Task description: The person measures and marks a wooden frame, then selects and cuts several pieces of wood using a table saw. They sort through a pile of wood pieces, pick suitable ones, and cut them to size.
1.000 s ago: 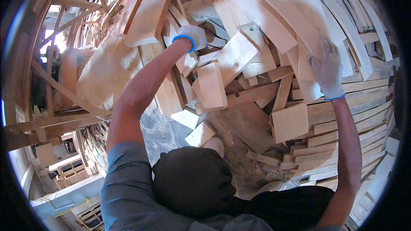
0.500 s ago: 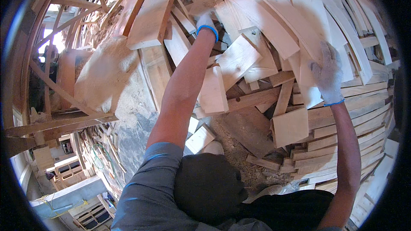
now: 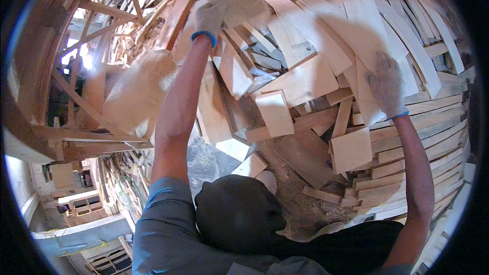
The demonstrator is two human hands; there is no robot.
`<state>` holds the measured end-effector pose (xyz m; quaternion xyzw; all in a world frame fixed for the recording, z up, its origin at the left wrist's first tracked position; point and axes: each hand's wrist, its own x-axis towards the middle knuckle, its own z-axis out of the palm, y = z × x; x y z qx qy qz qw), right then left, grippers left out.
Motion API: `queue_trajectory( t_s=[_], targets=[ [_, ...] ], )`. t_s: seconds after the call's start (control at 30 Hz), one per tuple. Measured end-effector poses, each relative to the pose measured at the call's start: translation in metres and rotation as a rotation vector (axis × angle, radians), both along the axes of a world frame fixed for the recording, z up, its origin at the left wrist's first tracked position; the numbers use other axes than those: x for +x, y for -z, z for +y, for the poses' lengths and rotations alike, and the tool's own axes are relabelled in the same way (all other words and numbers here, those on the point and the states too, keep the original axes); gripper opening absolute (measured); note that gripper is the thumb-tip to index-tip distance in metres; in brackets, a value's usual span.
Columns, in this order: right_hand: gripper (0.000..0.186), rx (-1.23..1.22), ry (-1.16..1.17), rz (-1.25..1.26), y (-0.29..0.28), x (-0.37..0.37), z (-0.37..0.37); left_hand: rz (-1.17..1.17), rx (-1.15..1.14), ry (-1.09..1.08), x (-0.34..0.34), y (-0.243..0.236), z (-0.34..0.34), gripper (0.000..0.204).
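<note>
The person's left hand (image 3: 209,19), in an off-white knit glove with a bright blue cuff, grips the near left corner of a pale tan, flat, four-sided wooden board (image 3: 239,0). The fingers look closed on that corner, though their undersides are hidden. The board is at the far side of a heap of loose lumber, beyond most of the short pieces. Its broad face is smooth-looking and plain, lying partly in shade, and its outline is straight-edged with distinct corners; its thickness cannot be told.

The right hand (image 3: 388,82), gloved the same way, lies on a long, pale, narrow wooden plank (image 3: 365,99), its fingers extended and the thumb set apart.

Between the hands lie a wide, light-brown wooden slab (image 3: 303,79) and a short, squared, pale wooden block (image 3: 276,116). Near the right forearm, long, light-brown planks (image 3: 402,160) are stacked in layers.
</note>
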<state>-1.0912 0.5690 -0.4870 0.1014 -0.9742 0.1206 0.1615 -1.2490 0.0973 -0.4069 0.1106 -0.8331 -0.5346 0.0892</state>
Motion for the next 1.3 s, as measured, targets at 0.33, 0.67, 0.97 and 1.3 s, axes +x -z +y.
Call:
queue_trajectory(
  t_s=[0.33,0.67,0.97,1.3],
  targets=[
    [0.061,0.015,-0.012,-0.050,-0.004,0.000,0.003,-0.151,0.655,0.145,0.099,0.020,-0.038,0.033],
    [0.061,0.024,0.027,-0.018,0.011,-0.001,0.013,0.297,-0.737,-0.381,0.164,0.016,-0.008,0.047],
    [0.065,-0.088,-0.049,-0.019,0.006,-0.003,0.010,-0.214,-0.229,0.092,0.088,0.085,0.102,0.041],
    [0.060,-0.138,0.033,-0.031,0.003,-0.001,0.003,0.301,-0.952,0.537,0.090,0.058,0.131,0.029]
  ],
)
